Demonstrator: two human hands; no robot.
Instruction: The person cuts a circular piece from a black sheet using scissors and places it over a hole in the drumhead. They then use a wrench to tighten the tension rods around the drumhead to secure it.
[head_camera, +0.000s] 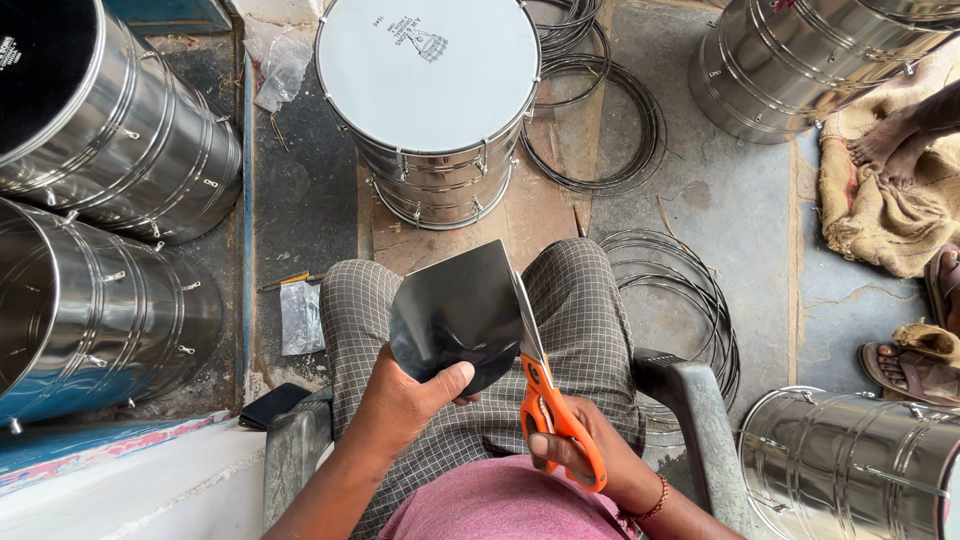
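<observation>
Steel drum shells (100, 130) and wire hoops (690, 300) crowd the concrete floor. Over the lap, the left hand (405, 400) pinches a dark glossy sheet (455, 315) (thumb on top); the right hand (590, 450) grips orange-handled scissors (545, 400) at the sheet's right edge.

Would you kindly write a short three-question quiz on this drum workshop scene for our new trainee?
1. True or false: the right hand holds the orange-handled scissors.
2. What does the left hand grip?
A. a wire hoop
B. the dark glossy flexible sheet
C. a drum
3. Fill in: the upright shiny metal drum with the white round head stands ahead of the person's ____.

Key
1. True; the blades meet the sheet's right edge.
2. B; the thumb lies across its lower edge.
3. Knees; the person sits in a grey plastic chair with thin black wire hoops on the floor to the right.
</observation>
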